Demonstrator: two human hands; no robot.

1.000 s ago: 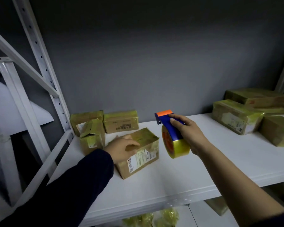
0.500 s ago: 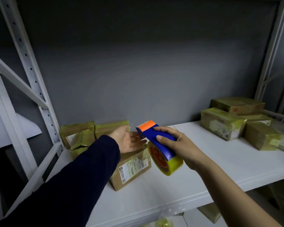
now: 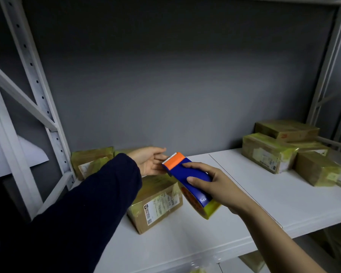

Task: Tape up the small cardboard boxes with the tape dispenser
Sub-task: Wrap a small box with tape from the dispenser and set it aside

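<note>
Looking down through the head camera, we see our right hand [image 3: 219, 186] gripping the blue body of the dispenser [image 3: 187, 180], with the thumb on the near side and the fingers curled over the top. It holds the dispenser in the air above the white shelf [image 3: 244, 203], near the middle of the view. The orange toothed end points toward 10 o'clock, and the yellowish roll [image 3: 207, 209] hangs at 5 o'clock.

Our left hand [image 3: 150, 162] comes in from 8 o'clock in a dark sleeve [image 3: 91, 209]. Its palm is turned up, its fingers are straight and loose, and it holds nothing we can make out. Its fingertips are just beside the orange end; we cannot tell whether they touch it.

The box [image 3: 156, 201] lies on the shelf under both hands, at 7 o'clock from the dispenser. It is wrapped in yellowish tape, with a printed label facing us.

The rear boxes [image 3: 91, 158] sit at 9 o'clock against the grey wall [image 3: 175, 85], beside the perforated upright [image 3: 34, 75]. A pile [image 3: 268, 150] of taped boxes sits at 3 o'clock, well apart.
</note>
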